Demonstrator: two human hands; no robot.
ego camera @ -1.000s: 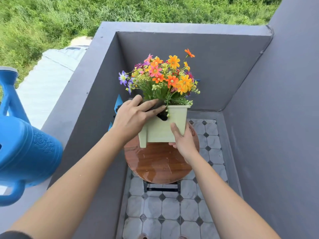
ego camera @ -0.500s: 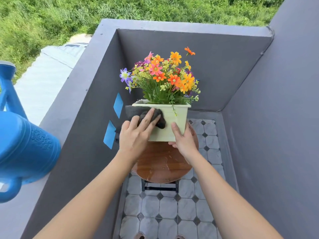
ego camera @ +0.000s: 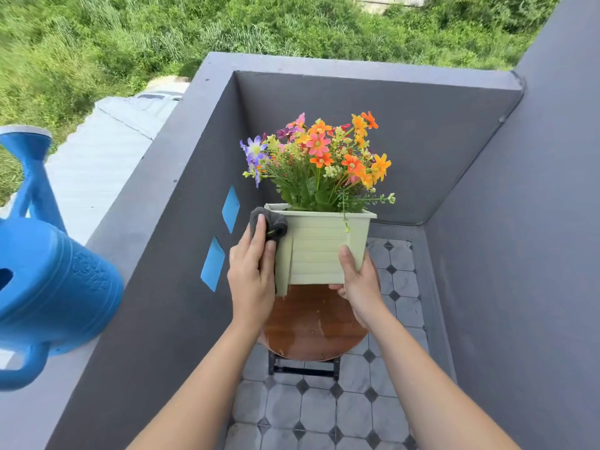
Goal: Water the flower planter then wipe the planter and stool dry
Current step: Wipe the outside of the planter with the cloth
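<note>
A pale green square planter (ego camera: pixel 319 250) full of orange, pink and purple flowers (ego camera: pixel 319 157) is held up just above a round brown wooden stool (ego camera: pixel 313 323), whose top shines with water. My left hand (ego camera: pixel 251 271) presses a dark grey cloth (ego camera: pixel 271 222) flat against the planter's left side, near the rim. My right hand (ego camera: pixel 357 280) grips the planter's lower right corner, thumb on the front face. Part of the cloth is hidden under my left fingers.
A blue watering can (ego camera: pixel 48 274) stands on the grey parapet wall (ego camera: pixel 156 177) at the left. Grey walls close in the narrow balcony on three sides. The floor (ego camera: pixel 324 410) is grey tile with dark diamonds. Two blue diamond marks (ego camera: pixel 214 261) are on the left wall.
My left hand has slid the cloth from the planter's front face round to its left side. The view has tilted up slightly. My right hand keeps its grip at the lower right corner.
</note>
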